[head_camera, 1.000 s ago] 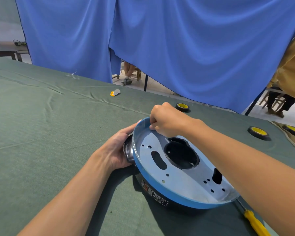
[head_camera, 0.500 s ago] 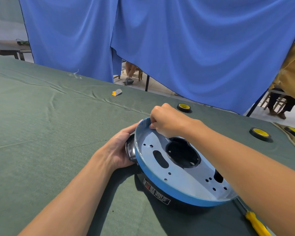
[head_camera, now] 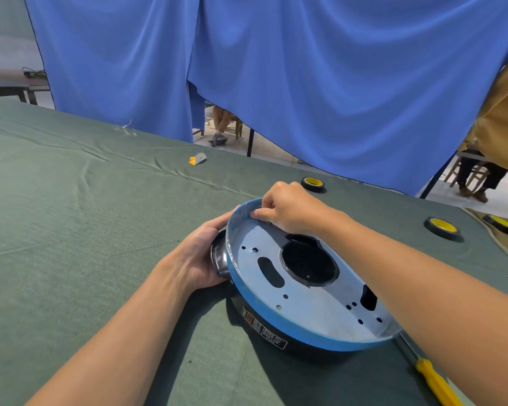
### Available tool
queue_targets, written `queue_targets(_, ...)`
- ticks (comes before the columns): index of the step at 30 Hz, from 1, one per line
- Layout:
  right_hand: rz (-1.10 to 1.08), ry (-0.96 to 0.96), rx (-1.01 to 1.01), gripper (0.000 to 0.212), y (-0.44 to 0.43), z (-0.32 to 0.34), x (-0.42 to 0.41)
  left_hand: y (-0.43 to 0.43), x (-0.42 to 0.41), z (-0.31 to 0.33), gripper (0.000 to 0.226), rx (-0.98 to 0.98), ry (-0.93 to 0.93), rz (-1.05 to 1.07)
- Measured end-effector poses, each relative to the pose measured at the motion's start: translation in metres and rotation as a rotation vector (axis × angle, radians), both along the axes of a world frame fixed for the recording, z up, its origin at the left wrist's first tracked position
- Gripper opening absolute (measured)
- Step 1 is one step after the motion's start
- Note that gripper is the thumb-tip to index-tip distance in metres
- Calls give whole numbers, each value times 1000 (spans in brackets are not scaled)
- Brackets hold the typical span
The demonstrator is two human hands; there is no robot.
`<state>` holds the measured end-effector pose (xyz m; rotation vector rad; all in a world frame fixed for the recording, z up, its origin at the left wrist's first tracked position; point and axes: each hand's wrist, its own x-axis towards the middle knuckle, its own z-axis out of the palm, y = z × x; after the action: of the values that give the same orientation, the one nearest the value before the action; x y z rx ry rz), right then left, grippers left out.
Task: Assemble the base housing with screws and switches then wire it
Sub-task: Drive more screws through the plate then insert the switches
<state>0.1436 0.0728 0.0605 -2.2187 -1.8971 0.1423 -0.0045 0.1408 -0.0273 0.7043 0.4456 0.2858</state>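
My left hand [head_camera: 201,256] is cupping the left side of the base housing [head_camera: 320,306], fingers curled round a dark, glossy rounded part [head_camera: 219,257] that is sticking out from its wall. My right hand [head_camera: 288,210] is reaching over the far rim, fingers bent, with thumb and forefinger pinching at the rim's inner edge; I cannot tell whether anything small is sitting between them. So both hands are closing on the housing, one at each end of its far-left arc.

A blue curtain [head_camera: 305,83] is hanging in soft folds behind the counter [head_camera: 71,230], which is wearing a creased, dull green cloth. The housing is lying on that cloth in front of me, tilted up toward me. It is a shallow round pan with a blue-filmed rim and a pale metal floor pierced by one large round hole, a slot and several small holes. Its black lower wall is carrying a label [head_camera: 264,332] with white and red print too small to read.

A screwdriver [head_camera: 436,382] with a yellow handle is lying just beside the housing at lower right. Black tape rolls with yellow cores are sitting farther off: one [head_camera: 313,184] beyond my right hand, two [head_camera: 442,227] [head_camera: 500,224] to the right. A small yellow-and-grey piece [head_camera: 198,159] is lying well apart, toward the curtain.
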Motion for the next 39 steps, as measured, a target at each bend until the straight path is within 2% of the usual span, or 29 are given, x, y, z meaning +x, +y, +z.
queue_targets(3,20,-59,-7,46,-4,5,1,0,-1,0,38,32,7,-6)
queue_targets(5,19,-39,74,48,-5,9,4,0,-1,0,38,44,16,-12)
queue_targets(8,12,40,173,33,-6,18,9,1,-1,-1,40,41,25,-8)
queue_targets(12,16,104,63,16,-5,11,9,2,0,-2,42,58,12,-17)
queue_targets(15,6,157,58,9,-2,1,6,1,0,-2,43,61,2,-21)
queue_targets(33,75,-145,44,9,3,12,-10,1,0,-1,44,55,44,11)
queue_targets(39,22,-77,-8,5,4,9,-12,1,1,-1,37,53,31,15)
